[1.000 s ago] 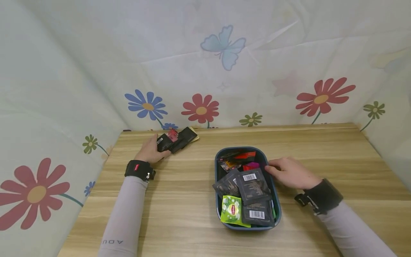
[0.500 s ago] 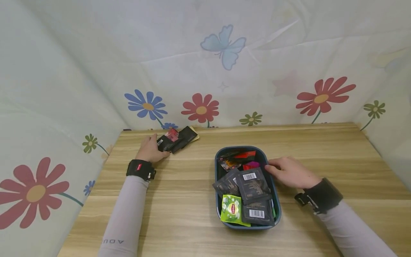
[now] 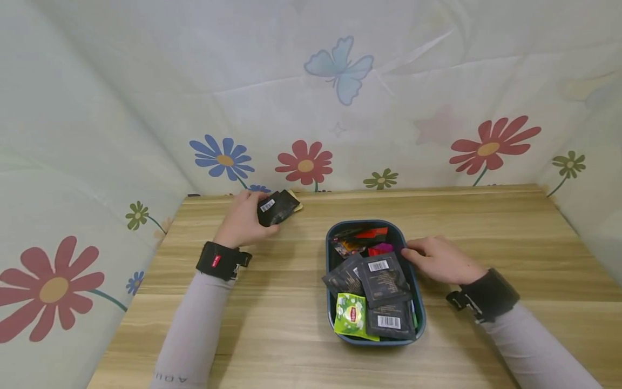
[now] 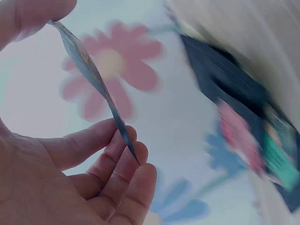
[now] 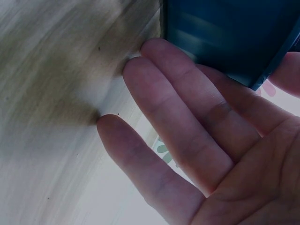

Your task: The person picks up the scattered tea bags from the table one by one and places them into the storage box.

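Note:
My left hand (image 3: 245, 219) pinches a dark sachet (image 3: 272, 210) between thumb and fingertips, raised near the back left of the table. In the left wrist view the sachet (image 4: 89, 70) appears edge-on, thin and slightly bent, spanning from thumb to fingers. More dark sachets, one with a red-pink patch (image 4: 239, 136), lie blurred beyond it. My right hand (image 3: 442, 260) holds the right rim of a dark blue container (image 3: 421, 319), thumb at the rim. In the right wrist view the other fingers (image 5: 178, 112) extend along the container's outer wall (image 5: 220, 37), near the tabletop.
The container is filled with sachets: black ones with barcodes (image 3: 384, 281), a green Lipton packet (image 3: 351, 316), and red and orange ones (image 3: 371, 235). A yellowish packet edge (image 3: 298, 207) shows at the back. A flower-printed cloth (image 3: 340, 108) hangs behind the wooden table (image 3: 277, 313).
My left hand has lifted a dark sachet and moved right, over the other sachets; the red-pink patch is now hidden in the head view. My right hand stays at the container.

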`<act>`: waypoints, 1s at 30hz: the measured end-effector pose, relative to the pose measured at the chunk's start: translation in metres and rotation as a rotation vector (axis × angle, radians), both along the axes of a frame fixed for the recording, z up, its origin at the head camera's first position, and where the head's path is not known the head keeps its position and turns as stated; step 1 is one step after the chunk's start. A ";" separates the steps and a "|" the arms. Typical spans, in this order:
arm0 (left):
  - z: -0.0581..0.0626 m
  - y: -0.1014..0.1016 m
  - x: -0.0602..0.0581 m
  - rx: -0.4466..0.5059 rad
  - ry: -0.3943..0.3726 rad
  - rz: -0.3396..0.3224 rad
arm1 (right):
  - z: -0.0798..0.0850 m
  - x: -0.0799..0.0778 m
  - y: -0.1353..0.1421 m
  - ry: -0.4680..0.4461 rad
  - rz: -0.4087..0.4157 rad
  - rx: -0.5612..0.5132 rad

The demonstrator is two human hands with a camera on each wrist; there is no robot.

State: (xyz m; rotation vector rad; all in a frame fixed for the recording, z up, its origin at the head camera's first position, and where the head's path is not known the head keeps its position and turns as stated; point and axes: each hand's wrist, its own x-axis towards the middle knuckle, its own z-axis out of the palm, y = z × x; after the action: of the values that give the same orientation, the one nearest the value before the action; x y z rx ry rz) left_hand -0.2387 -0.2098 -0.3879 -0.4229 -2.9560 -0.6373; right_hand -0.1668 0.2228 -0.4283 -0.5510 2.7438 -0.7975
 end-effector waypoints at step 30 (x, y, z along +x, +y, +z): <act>0.003 0.112 0.087 0.048 0.120 -0.551 | 0.000 0.001 -0.002 -0.003 -0.008 -0.010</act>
State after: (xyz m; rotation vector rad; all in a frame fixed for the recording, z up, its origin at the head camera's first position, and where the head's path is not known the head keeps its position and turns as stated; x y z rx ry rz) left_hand -0.1513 -0.0973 -0.3850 -1.2422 -2.6967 -0.6932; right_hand -0.1656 0.2212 -0.4281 -0.5405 2.7428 -0.8132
